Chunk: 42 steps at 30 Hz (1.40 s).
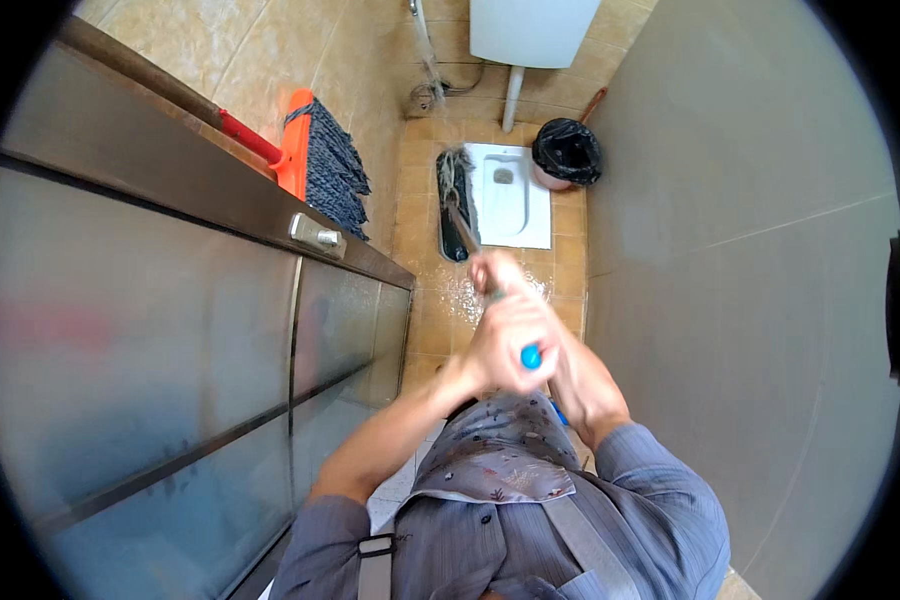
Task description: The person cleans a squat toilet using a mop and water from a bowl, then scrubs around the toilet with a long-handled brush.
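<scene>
My left hand (514, 341) is closed around the upper end of a broom's handle, and its blue end cap (531, 356) pokes out of the fist. Farther down the same handle, my right hand (499, 271) grips it too; both hands are somewhat blurred. The broom's black head (450, 225), edged with greyish bristles, is down by the floor along the left side of a white squat toilet (538, 225). Between the hands most of the handle is hidden. Wet, shiny floor tiles (457, 296) lie below my hands.
A bin with a black liner (566, 154) stands right of the toilet. At left, a frosted-glass door (157, 300) stands beside an orange mop with grey strands (294, 142). A grey partition (720, 300) bounds the right; a white cistern (532, 30) hangs at the back.
</scene>
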Available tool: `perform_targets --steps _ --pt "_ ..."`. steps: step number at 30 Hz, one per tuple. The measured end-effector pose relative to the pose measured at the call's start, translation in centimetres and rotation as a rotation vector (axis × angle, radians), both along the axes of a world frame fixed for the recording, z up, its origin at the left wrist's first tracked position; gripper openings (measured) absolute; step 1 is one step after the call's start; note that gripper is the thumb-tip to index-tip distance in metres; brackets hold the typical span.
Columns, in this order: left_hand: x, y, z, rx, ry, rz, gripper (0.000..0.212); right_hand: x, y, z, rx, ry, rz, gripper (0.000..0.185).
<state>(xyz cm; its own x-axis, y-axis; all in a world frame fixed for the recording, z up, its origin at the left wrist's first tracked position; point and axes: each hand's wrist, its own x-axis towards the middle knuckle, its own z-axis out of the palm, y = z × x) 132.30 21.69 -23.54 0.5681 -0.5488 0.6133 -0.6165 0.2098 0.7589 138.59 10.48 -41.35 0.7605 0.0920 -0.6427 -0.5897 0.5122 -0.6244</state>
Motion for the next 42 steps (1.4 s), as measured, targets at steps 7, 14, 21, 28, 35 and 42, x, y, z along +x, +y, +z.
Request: perform_targets --steps 7,14,21,28,35,42 --pt "0.6 2.6 1.5 0.064 -0.063 0.099 0.016 2.2 2.1 -0.4 -0.169 0.038 0.11 0.033" --pt "3.4 -2.0 -3.1 -0.046 -0.053 -0.08 0.02 3.6 -2.1 -3.6 0.064 -0.001 -0.016 0.028" --pt "1.9 2.5 2.1 0.062 -0.028 0.01 0.019 2.4 2.0 4.2 -0.01 0.033 -0.051 0.017" --pt "5.9 -2.1 -1.9 -0.063 -0.03 -0.105 0.019 4.6 -2.3 -6.1 0.214 -0.093 -0.083 0.021" --pt "3.4 4.1 3.4 0.13 -0.063 -0.086 0.015 2.0 3.9 4.7 -0.005 -0.038 -0.155 0.018" --pt "7.5 -2.1 0.1 -0.016 0.035 -0.11 0.02 6.6 -3.4 -6.3 -0.131 -0.514 0.089 0.017"
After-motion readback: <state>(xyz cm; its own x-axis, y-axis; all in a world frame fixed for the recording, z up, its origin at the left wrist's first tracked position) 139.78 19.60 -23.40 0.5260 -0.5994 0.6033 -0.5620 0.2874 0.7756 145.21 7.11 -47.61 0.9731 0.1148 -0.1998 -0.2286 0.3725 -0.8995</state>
